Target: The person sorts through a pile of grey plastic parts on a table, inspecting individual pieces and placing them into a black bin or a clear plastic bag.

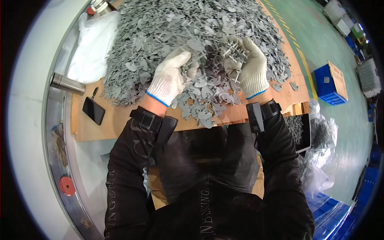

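A large heap of small flat grey parts (160, 24), many curved and some with thin stems, covers much of the wooden tabletop (86, 130). My left hand (170, 76), in a white knit glove with a blue cuff edge, is curled at the near side of the heap, with grey pieces between thumb and fingers. Its fingertips are partly hidden. My right hand (254, 68), gloved alike, is closed round a bunch of stemmed grey parts (235, 56), some poking out past the fingers. Between and below my hands, loose flat pieces (204, 114) spread toward the table's front edge.
At the left lie a white plastic bag (94, 44), a metal flask (67, 83) and a black phone (94, 111). Under the right table edge stands a bin of grey parts (296, 130) beside clear plastic bags (320, 160). A blue crate (330, 86) sits on the green floor.
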The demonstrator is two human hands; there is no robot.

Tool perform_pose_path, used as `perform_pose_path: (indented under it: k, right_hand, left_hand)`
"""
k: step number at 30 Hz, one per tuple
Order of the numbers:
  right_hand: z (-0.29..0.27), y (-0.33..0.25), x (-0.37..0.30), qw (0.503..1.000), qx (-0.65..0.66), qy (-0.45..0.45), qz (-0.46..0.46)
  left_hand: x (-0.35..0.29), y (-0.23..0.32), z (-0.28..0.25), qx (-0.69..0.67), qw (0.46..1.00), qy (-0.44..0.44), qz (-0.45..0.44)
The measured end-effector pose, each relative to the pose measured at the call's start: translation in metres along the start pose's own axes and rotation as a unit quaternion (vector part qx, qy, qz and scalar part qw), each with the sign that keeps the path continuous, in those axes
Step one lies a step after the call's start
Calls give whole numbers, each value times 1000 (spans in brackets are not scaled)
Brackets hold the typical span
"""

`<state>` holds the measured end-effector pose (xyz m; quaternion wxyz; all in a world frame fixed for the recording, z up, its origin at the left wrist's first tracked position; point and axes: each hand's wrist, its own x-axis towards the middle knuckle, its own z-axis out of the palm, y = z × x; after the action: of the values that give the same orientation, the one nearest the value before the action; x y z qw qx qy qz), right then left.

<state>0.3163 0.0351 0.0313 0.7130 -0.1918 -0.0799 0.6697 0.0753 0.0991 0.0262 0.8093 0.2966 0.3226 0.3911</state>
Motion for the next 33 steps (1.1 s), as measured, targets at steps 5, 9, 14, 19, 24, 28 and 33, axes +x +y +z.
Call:
perform_pose_path:
  k: [5,9,14,19,24,28,33]
  right_hand:
    - [-38,-23,-19,995,51,-76,-28]
    - [-67,-57,-56,995,7,-20,-100]
    - [-100,-113,-120,981,1,69,-184]
    - [-133,-161,-195,935,-110,184,-282]
    - [-169,-202,-267,890,-223,207,-341]
    - [-161,-206,-292,852,-224,265,-392]
    - [-172,-217,-317,839,-265,255,-402]
  left_hand:
    - [2,-6,-3,5,999,-36,-7]
    - [4,-6,-7,40,998,-41,-39]
    - [0,-2,-24,54,998,-7,-39]
    - [13,1,-48,27,996,-34,-82]
    - [22,3,-64,-1,990,-52,-135]
    - [23,5,-71,7,995,-32,-99]
    - [18,2,-72,-2,995,-5,-97]
